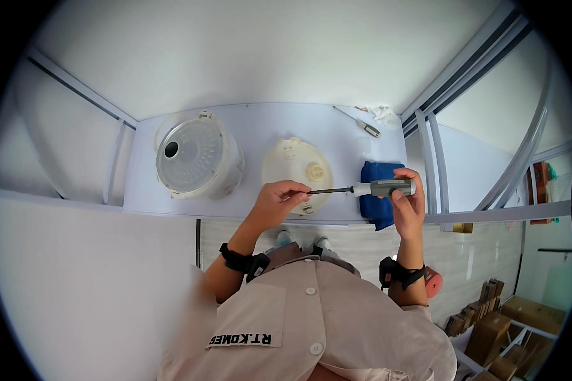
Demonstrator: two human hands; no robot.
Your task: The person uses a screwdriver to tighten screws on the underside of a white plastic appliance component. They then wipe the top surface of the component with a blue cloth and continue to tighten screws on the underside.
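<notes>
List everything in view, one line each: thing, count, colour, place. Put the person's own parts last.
screwdriver in hand: 1, grey handle with dark shaft, held level above the table's front edge
cooker body: 1, white, left on the table
round lid part: 1, cream, centre of the table
blue cloth: 1, blue, right edge of the table
second screwdriver: 1, pale handle, far right of the table
crumpled rag: 1, white, far right corner
table: 1, pale lilac
cardboard boxes: several, brown, floor at lower right
left hand: 1, pinching the shaft's tip
right hand: 1, gripping the handle
</notes>
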